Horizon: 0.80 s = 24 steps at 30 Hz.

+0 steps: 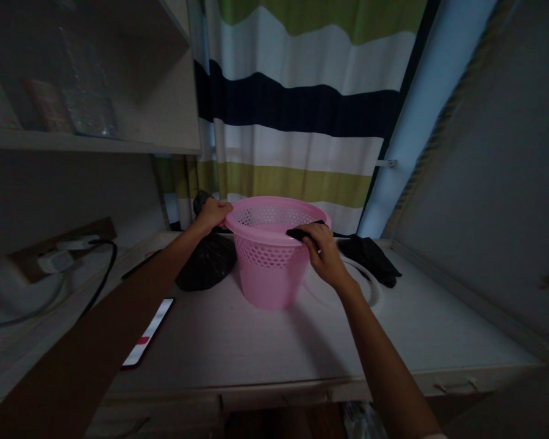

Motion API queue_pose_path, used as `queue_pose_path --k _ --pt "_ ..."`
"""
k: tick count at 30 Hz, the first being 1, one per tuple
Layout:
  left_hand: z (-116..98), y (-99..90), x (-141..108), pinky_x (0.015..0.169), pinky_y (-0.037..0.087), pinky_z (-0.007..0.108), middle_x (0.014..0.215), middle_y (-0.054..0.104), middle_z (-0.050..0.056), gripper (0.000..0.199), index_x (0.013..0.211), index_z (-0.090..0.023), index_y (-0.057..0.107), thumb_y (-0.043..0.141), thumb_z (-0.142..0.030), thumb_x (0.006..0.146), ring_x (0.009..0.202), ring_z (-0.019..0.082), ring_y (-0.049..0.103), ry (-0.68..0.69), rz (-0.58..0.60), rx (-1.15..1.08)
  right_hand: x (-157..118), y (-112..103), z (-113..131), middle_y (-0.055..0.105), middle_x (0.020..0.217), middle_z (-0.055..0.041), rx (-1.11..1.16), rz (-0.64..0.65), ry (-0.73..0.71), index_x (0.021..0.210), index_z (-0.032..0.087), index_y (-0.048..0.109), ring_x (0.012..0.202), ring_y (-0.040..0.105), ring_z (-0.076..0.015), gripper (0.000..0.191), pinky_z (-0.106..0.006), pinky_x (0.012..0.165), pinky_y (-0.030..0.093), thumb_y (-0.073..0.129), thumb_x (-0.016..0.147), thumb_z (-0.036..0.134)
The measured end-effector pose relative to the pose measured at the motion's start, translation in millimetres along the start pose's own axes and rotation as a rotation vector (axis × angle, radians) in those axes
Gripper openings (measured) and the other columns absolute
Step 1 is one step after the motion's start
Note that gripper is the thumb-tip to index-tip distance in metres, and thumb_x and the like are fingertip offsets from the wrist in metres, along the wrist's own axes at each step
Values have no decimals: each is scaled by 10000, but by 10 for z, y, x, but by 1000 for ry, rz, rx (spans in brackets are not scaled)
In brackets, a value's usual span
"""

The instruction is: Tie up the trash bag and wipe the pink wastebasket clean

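A pink plastic basket (pixel 274 280) with a band of round holes under its rim stands upright on the white desk. My left hand (pixel 214 214) grips the left side of the rim, fingers closed over it. At the front right of the rim, my right hand (pixel 321 249) is closed on a small folded black piece (pixel 297 234), cloth or thin plastic; I cannot tell which. That piece lies against the rim. Behind my left forearm sits a bunched black plastic bag (pixel 205 263), beside the basket. A white ring (pixel 374 291) lies flat to the right, partly behind my right wrist.
A folded black bundle (pixel 370 259) lies at the back right by the ring. On the left are a lit phone (pixel 149 335) and a wall socket with plugs (pixel 57 261) and cables. A shelf (pixel 150 146) juts out above. A striped curtain (pixel 297 146) hangs behind.
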<state>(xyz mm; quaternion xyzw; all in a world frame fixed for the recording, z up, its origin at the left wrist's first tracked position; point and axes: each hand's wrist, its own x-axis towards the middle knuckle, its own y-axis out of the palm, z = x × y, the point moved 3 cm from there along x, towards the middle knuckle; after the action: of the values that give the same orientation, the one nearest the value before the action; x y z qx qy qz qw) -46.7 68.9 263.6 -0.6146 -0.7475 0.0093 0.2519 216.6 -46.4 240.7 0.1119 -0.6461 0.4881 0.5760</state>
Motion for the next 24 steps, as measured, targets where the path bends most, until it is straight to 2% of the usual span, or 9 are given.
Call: queue_pose_path --k 3,8,12,14,17,20,24 --pt "-12 -4 -5 318 244 179 299 424 -30 153 588 -94 634 538 -196 650 276 68 356 37 -1 36 2 -112 -269 611 976 -85 80 8 -4 1026 194 557 950 532 -194 260 -391 863 393 358 896 300" --pt "-49 2 -26 323 255 177 313 434 -20 192 502 -117 582 514 -195 664 281 65 368 50 8 62 55 -186 -720 605 970 -92 221 73 115 985 184 576 863 561 -182 346 -350 741 455 354 884 429" --pt "-45 2 -27 324 263 179 305 423 -19 171 528 -110 603 521 -193 653 289 73 378 48 -24 77 66 -157 -834 599 955 -87 247 22 162 939 179 580 868 553 -181 365 -337 729 450 350 877 456" --pt "-35 -1 -19 328 278 184 308 424 -20 145 574 -103 626 529 -188 640 304 86 401 37 -61 80 50 -143 -775 594 949 -84 223 -37 149 925 185 577 888 544 -186 353 -343 747 441 344 880 447" --pt "-29 2 -9 331 290 188 317 433 -18 131 620 -94 641 542 -180 629 322 97 420 15 -101 77 28 -130 -560 593 905 -79 151 -76 89 905 183 576 878 534 -191 308 -358 772 420 343 887 385" --pt "-40 17 -12 324 289 186 329 447 -18 144 667 -83 650 548 -176 630 323 95 417 -3 -114 64 46 -97 -250 603 843 -67 12 -47 42 893 179 577 838 523 -195 253 -368 786 389 349 882 289" --pt "-51 36 -14 320 277 180 322 430 -26 153 692 -80 651 542 -174 640 319 90 408 -24 -110 35 155 47 181 626 852 -74 -198 41 79 926 163 587 830 512 -213 238 -367 764 348 360 863 199"
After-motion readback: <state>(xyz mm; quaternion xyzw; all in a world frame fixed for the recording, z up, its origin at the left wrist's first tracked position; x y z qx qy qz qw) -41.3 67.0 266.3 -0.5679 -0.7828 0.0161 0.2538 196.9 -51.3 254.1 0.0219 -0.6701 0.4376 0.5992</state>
